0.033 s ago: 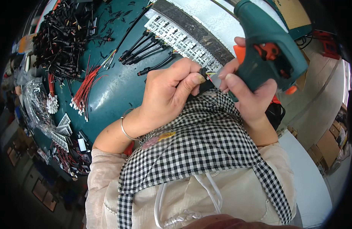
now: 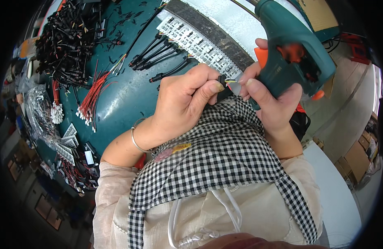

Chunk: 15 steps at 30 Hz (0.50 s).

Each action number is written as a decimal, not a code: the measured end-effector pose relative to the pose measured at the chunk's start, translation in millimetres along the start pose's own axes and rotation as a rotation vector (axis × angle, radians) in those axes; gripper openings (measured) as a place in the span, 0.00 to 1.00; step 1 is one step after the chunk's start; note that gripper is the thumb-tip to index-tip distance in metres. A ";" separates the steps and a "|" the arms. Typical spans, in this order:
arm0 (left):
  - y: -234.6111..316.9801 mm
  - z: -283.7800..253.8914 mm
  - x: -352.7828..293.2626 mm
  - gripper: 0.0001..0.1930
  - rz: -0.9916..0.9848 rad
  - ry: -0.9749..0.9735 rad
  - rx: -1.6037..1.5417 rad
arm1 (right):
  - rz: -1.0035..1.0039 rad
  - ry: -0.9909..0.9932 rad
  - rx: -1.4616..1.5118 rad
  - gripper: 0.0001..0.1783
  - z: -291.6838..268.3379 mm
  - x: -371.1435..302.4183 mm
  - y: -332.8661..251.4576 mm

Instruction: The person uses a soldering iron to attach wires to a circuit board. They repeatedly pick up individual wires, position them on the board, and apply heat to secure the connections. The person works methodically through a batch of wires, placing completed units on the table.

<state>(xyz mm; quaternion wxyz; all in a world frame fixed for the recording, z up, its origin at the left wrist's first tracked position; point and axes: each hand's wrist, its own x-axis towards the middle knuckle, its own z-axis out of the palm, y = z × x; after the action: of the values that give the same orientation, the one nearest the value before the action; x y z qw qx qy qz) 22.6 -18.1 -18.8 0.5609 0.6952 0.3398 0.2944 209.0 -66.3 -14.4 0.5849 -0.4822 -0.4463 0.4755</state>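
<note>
In front of my apron, my left hand [image 2: 187,97] is closed, with thumb and index finger pinching a black cable [image 2: 221,79]. Short thin wires [image 2: 231,81], yellowish and reddish, stick out of its end toward the right. My right hand [image 2: 274,101] wraps round a green gun-shaped tool [image 2: 295,45] with an orange trigger [image 2: 260,57]; one fingertip shows beyond the trigger. The right thumb and index finger are close to the wire ends; whether they touch them I cannot tell. The tool's working tip is hidden.
Ahead lies a white circuit-board panel [image 2: 195,41] with several black connector cables [image 2: 158,56] attached. A large heap of black cables [image 2: 67,41] fills the far left of the green table [image 2: 121,97]. Red wires with white plugs [image 2: 92,97] and a clear plastic bag [image 2: 38,112] lie left.
The green tool and my right hand have shifted very slightly. The thin wire ends sit a little differently between my hands. My left hand stays in place.
</note>
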 end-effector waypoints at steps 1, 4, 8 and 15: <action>-0.3 0.9 0.2 0.10 0.031 -0.004 -0.012 | 0.032 -0.007 0.030 0.32 -0.1 1.1 -0.2; 4.7 0.5 0.9 0.10 0.012 -0.050 -0.028 | 0.104 -0.018 0.075 0.32 0.6 0.9 -0.8; 1.8 1.7 1.9 0.08 0.061 -0.049 -0.071 | 0.168 -0.034 0.143 0.32 -0.9 2.8 -1.4; 6.7 -7.5 2.8 0.07 0.192 -0.001 0.259 | 0.073 0.058 0.037 0.31 -4.6 0.2 -2.2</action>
<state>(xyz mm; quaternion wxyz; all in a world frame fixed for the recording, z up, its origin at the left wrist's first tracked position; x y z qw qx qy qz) 19.2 -12.4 -10.7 0.4360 0.7911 0.3067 0.3000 213.8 -66.9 -12.8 0.5887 -0.5009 -0.4022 0.4906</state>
